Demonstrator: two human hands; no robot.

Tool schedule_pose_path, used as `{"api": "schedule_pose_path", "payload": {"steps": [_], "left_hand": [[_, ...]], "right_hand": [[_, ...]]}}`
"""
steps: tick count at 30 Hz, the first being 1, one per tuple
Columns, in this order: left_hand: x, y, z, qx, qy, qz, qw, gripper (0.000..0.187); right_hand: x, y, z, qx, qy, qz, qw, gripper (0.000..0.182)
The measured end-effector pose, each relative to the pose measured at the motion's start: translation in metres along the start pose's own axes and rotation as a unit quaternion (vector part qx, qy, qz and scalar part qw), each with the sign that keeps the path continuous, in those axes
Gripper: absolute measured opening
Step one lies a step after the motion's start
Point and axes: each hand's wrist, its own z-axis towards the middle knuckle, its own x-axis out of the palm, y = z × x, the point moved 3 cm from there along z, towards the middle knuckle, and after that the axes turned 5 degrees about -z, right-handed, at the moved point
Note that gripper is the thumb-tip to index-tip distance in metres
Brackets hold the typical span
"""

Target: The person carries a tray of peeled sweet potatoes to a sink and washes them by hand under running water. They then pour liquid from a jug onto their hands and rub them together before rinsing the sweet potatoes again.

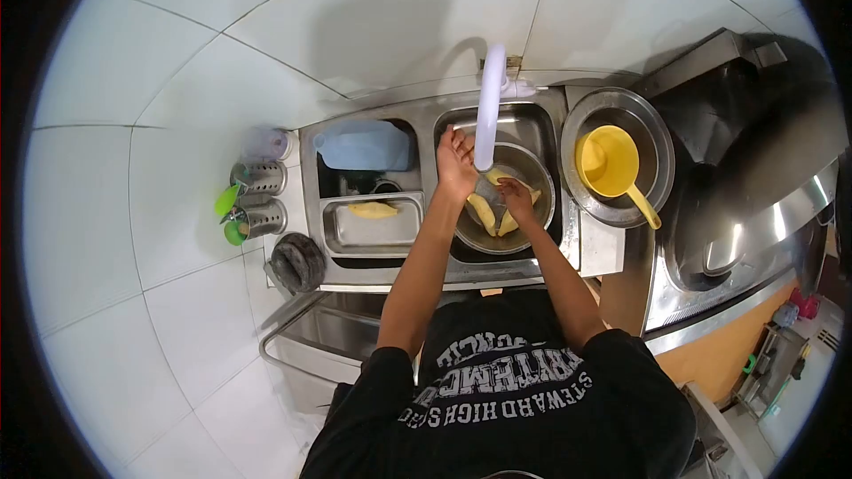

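Below the white curved faucet, a round metal bowl stands in the right sink basin, with several peeled yellow pieces inside. My left hand is beside the faucet spout at the bowl's upper left edge, palm up, fingers apart and holding nothing. Over the bowl's right side, my right hand has its fingertips near the yellow pieces; whether it grips one cannot be made out. In the left basin, another yellow piece lies in a rectangular metal tray.
A blue container lies behind the tray. Right of the sink, a yellow dipper rests in a wide metal basin. Metal utensil holders and a dark stone mortar stand left. A stove is far right.
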Motion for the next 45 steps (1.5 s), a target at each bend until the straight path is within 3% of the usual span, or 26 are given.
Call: {"api": "schedule_pose_path", "payload": {"steps": [3,4,6,7,9,10,12,14,17,19,21,24,26,30,32,34,35,36,37,39,40,41,43,45], "left_hand": [[0.036,0.006,-0.018,0.014,-0.028,-0.076,0.997,0.023],[0.043,0.007,-0.020,0.011,-0.005,-0.065,0.998,0.022],[0.040,0.011,-0.017,0.006,0.018,-0.049,0.999,0.021],[0.035,0.013,-0.014,0.014,0.068,-0.082,0.994,0.017],[0.029,0.016,-0.008,0.019,0.118,-0.109,0.987,0.015],[0.022,0.016,-0.005,0.055,0.079,-0.101,0.990,0.018],[0.026,0.017,-0.014,0.094,0.037,-0.085,0.991,0.027],[0.040,0.017,-0.030,0.099,-0.006,-0.081,0.992,0.041],[0.040,0.014,-0.043,0.113,-0.046,0.008,0.993,0.042],[0.041,0.013,-0.044,0.117,-0.053,-0.004,0.992,0.040],[0.050,0.012,-0.044,0.123,-0.056,-0.017,0.991,0.039],[0.059,0.015,-0.046,0.124,0.012,-0.086,0.988,0.044],[0.059,0.016,-0.048,0.169,0.075,0.025,0.983,0.047],[0.053,0.021,-0.053,0.166,0.142,0.088,0.972,0.054],[0.050,0.021,-0.055,0.140,0.126,0.041,0.981,0.059],[0.049,0.021,-0.062,0.146,0.082,0.103,0.980,0.065],[0.049,0.019,-0.064,0.153,0.040,0.169,0.973,0.070],[0.037,0.018,-0.061,0.166,0.017,0.221,0.961,0.056],[0.029,0.021,-0.057,0.167,0.022,0.214,0.962,0.056],[0.005,0.024,-0.048,0.158,-0.052,0.381,0.910,0.060],[-0.023,0.033,-0.033,0.163,-0.052,0.338,0.925,0.060],[-0.033,0.036,-0.023,0.187,-0.037,0.401,0.896,0.058],[0.012,0.046,-0.048,0.194,-0.046,0.370,0.907,0.058],[0.006,0.064,-0.045,0.204,-0.070,0.414,0.884,0.050]], "right_hand": [[-0.002,0.006,0.001,0.015,0.009,-0.083,0.996,0.025],[-0.002,0.011,0.003,0.015,0.008,-0.079,0.997,0.025],[-0.004,0.023,0.007,0.045,-0.007,-0.248,0.968,0.028],[-0.004,0.029,0.007,0.045,-0.009,-0.243,0.969,0.028],[-0.002,0.033,0.010,-0.007,-0.021,-0.362,0.932,0.038],[-0.001,0.033,0.014,-0.006,-0.021,-0.357,0.934,0.038],[0.000,0.013,0.028,-0.073,0.012,-0.582,0.810,0.053],[-0.005,0.005,0.029,-0.052,0.022,-0.583,0.810,0.052],[-0.005,-0.006,0.030,-0.018,0.034,-0.579,0.814,0.056],[-0.007,-0.033,0.043,-0.053,0.026,-0.619,0.783,0.055],[-0.010,-0.024,0.041,-0.036,0.041,-0.615,0.787,0.053],[-0.012,-0.016,0.041,-0.010,0.082,-0.613,0.785,0.049],[-0.014,-0.012,0.041,-0.002,0.105,-0.617,0.780,0.047],[-0.011,0.003,0.037,-0.018,0.119,-0.593,0.796,0.045],[-0.010,0.016,0.032,-0.023,0.129,-0.570,0.811,0.045],[-0.010,0.034,0.016,-0.079,0.110,-0.307,0.942,0.048],[-0.008,0.044,0.005,-0.078,0.107,-0.313,0.940,0.048],[-0.005,0.055,-0.009,-0.085,0.102,-0.207,0.969,0.049],[0.000,0.071,-0.025,-0.092,0.096,-0.098,0.986,0.050],[0.017,0.122,-0.061,-0.084,0.072,-0.060,0.992,0.049],[0.027,0.137,-0.075,-0.072,0.051,-0.013,0.996,0.049],[0.040,0.130,-0.075,-0.109,0.068,-0.015,0.992,0.047],[0.036,0.138,-0.062,-0.106,0.034,-0.040,0.993,0.052],[0.025,0.178,-0.046,-0.072,0.002,-0.089,0.993,0.052]]}}
